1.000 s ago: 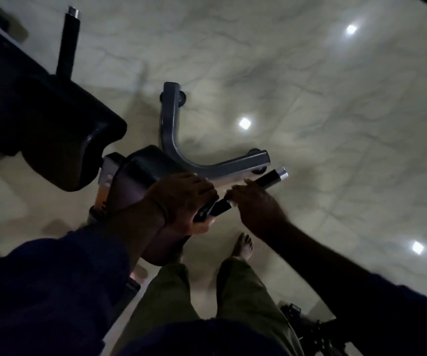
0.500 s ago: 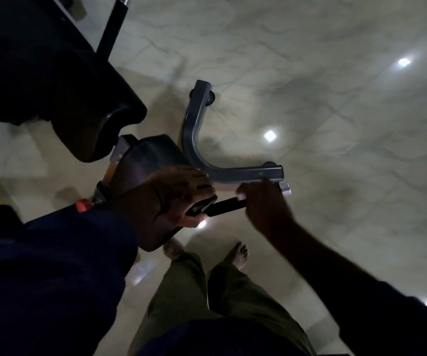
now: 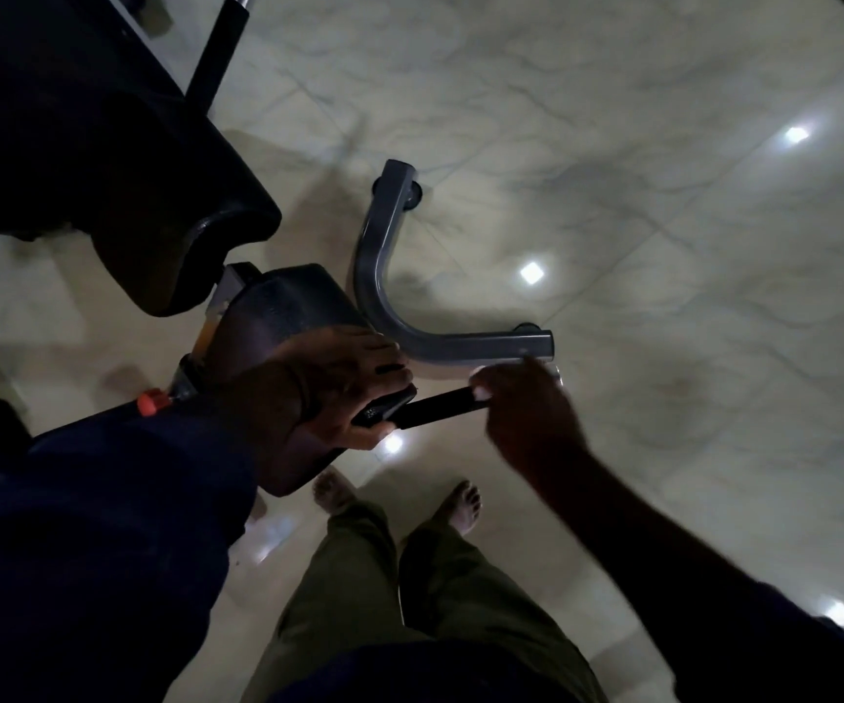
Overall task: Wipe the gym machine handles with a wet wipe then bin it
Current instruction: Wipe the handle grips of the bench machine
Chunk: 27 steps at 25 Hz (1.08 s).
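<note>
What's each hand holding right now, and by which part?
The left hand grips the black bar handle at its inner end; the right hand closes round its outer end, a pale scrap, likely the wet wipe, under its fingers.

Glossy marbled tile floor (image 3: 613, 144), smooth grey metal base tube (image 3: 384, 307), matt black handle (image 3: 440, 408).

I count two bare hands in view, the left hand (image 3: 328, 398) and the right hand (image 3: 526, 423), and two bare feet (image 3: 463, 504). There are two black round bar handles, the near handle (image 3: 435, 407) and the far handle (image 3: 219, 48); two black padded vinyl cushions (image 3: 156, 195); one grey curved metal base tube (image 3: 379, 276) on two black rubber pads (image 3: 415, 195); and one orange plastic knob (image 3: 151, 402).
</note>
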### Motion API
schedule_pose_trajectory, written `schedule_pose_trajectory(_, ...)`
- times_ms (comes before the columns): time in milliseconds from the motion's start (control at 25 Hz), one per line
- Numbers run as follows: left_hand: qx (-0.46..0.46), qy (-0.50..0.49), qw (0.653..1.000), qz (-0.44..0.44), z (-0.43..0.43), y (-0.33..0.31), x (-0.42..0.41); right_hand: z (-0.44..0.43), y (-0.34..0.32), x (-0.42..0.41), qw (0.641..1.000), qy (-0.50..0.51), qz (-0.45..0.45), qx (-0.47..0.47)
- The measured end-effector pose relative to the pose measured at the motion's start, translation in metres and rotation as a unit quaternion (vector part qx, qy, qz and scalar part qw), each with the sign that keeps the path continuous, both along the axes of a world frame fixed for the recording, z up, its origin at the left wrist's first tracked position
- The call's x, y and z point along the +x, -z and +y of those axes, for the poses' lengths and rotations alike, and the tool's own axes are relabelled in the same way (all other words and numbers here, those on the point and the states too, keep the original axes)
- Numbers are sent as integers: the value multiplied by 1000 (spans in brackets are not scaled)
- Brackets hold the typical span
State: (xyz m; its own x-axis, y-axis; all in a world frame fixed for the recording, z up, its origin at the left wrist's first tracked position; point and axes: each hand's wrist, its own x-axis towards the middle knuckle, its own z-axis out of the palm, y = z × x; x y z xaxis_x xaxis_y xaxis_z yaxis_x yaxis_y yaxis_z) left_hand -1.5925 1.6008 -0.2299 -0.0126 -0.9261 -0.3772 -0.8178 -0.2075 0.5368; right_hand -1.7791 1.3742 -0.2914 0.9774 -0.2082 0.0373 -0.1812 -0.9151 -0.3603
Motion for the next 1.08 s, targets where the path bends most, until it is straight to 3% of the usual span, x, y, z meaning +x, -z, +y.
schedule_pose_trajectory(40,38,19,998,-45,-4,-9,-4,14,1,-3,1000,-30,5,0)
schedule_pose_trajectory(120,0,72,981,-182,-7,-6,-1,14,-2,-4,996,-95,0,2)
schedule_pose_trajectory(160,-4,95,974,-206,-7,-8,-2,-6,-6,-7,995,-97,-18,-2)
schedule_pose_trajectory(320,-37,73,980,-180,-9,-5,-5,-61,-27,-6,987,103,67,102)
schedule_pose_trajectory(400,-44,69,980,-180,-8,-3,-3,-41,-24,0,980,137,33,139)
schedule_pose_trajectory(520,-38,69,979,-189,-7,-2,-2,-38,-27,-7,931,275,11,238)
schedule_pose_trajectory(600,-48,67,978,-194,-5,1,-2,-37,-27,-25,906,342,21,250)
schedule_pose_trajectory(800,-84,64,977,-186,-2,9,2,-5,-35,-39,949,249,-34,192)
schedule_pose_trajectory(920,-92,66,976,-186,0,13,2,-18,-31,-27,938,250,-12,241)
schedule_pose_trajectory(1000,-94,68,975,-187,2,14,2,-27,-22,-23,899,284,12,334)
schedule_pose_trajectory(1040,-94,72,975,-189,2,14,2,-29,-19,-23,843,312,-6,439)
schedule_pose_trajectory(1080,-93,73,975,-190,2,15,3,-28,-19,-24,756,341,-47,556)
